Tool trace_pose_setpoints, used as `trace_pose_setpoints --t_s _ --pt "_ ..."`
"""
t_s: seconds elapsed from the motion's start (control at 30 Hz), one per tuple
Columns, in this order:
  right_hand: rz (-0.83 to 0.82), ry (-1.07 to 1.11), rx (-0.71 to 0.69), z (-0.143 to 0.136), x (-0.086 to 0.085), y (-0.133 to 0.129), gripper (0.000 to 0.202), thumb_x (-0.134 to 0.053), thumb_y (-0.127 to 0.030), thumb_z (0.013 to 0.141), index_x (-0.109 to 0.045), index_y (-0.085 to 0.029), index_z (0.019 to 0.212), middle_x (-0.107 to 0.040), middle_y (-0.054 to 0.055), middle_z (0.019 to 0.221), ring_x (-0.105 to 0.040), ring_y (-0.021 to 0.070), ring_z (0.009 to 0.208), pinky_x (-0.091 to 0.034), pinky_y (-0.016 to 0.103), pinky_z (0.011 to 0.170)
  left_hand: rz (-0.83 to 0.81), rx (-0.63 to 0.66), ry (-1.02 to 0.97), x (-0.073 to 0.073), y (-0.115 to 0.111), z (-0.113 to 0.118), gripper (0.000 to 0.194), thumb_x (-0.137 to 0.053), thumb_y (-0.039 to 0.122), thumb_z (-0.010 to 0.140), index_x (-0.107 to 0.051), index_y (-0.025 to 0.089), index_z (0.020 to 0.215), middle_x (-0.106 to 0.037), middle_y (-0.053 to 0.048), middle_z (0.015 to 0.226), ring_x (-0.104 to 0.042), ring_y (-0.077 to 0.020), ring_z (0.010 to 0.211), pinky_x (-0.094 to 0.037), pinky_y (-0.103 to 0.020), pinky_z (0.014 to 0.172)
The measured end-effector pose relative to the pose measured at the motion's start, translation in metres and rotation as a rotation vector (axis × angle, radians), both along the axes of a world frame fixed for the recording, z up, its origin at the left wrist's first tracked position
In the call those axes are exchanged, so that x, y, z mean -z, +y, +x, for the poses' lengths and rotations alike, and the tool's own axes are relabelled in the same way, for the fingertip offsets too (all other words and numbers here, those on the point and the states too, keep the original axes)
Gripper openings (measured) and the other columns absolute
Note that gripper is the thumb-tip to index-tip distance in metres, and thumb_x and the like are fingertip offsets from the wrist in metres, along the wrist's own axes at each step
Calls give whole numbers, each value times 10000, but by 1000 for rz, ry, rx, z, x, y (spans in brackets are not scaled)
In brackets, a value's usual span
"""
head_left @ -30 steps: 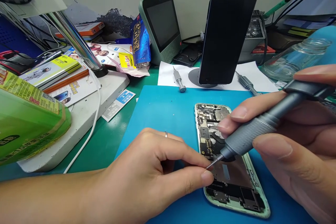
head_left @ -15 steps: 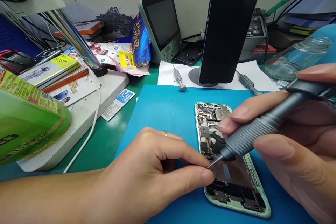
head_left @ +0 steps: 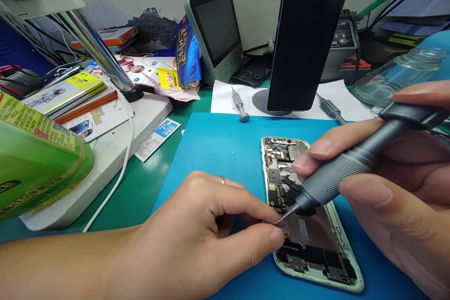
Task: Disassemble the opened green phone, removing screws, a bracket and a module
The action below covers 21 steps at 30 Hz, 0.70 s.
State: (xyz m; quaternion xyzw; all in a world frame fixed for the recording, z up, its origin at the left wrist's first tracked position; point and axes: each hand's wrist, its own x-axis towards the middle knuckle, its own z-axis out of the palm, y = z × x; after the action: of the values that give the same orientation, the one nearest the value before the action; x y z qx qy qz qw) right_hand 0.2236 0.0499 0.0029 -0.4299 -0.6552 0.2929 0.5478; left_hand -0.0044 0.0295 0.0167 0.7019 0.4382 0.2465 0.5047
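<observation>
An opened smartphone (head_left: pixel 309 229) with a pale green frame lies on the blue mat, its circuit board and inner parts exposed. My right hand (head_left: pixel 383 183) grips a grey precision screwdriver (head_left: pixel 335 173), slanting down to the left. Its thin tip meets the fingertips of my left hand (head_left: pixel 225 229), over the phone's left edge. There the thumb and index finger are bent together in a pinch around the tip. Whatever tiny piece may sit between them is too small to make out. Part of the phone is hidden behind both hands.
Behind the blue mat (head_left: pixel 211 145), a black tablet-like screen (head_left: pixel 309 47) stands on a round base. Two more screwdrivers, one grey (head_left: pixel 240 105) and one darker (head_left: pixel 330 108), lie on white paper. A glass jar (head_left: pixel 397 75) is at right, a green packet (head_left: pixel 42 159) at left.
The screwdriver tip and my left fingertips have shifted slightly to the left and up. Slightly more of the tip shows between thumb and index finger. The phone stays in place.
</observation>
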Motion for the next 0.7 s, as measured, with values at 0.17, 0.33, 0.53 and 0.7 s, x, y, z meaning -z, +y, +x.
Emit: trace_pose_setpoints --t_s 0.17,0.33,0.53,0.7 --pt "21 -74 39 0 -2 2 701 -799 -529 819 -491 -342 1419 -656 59 1078 -711 239 946 -691 377 718 17 6 -20 -1 -1 0 142 -710 266 962 -844 224 938 -738 47 732 -595 -58 605 -395 -163 533" --pt "16 -81 47 1 -1 3 697 -796 -548 818 -496 -339 1410 -649 62 1093 -710 237 951 -684 350 679 56 6 -40 -1 0 1 131 -714 229 955 -843 220 930 -727 55 722 -592 -46 595 -390 -148 522" --pt "15 -62 16 1 1 4 689 -809 -498 814 -494 -343 1407 -638 71 1153 -709 257 942 -689 417 707 70 0 -79 1 -1 2 142 -710 197 951 -845 187 910 -718 40 694 -583 -45 577 -379 -147 505" --pt "24 -58 -1 -2 1 5 682 -802 -486 828 -490 -332 1414 -643 76 1139 -710 248 930 -677 352 638 69 -5 -110 2 -1 2 132 -722 175 936 -850 171 903 -721 24 694 -592 -53 587 -387 -151 516"
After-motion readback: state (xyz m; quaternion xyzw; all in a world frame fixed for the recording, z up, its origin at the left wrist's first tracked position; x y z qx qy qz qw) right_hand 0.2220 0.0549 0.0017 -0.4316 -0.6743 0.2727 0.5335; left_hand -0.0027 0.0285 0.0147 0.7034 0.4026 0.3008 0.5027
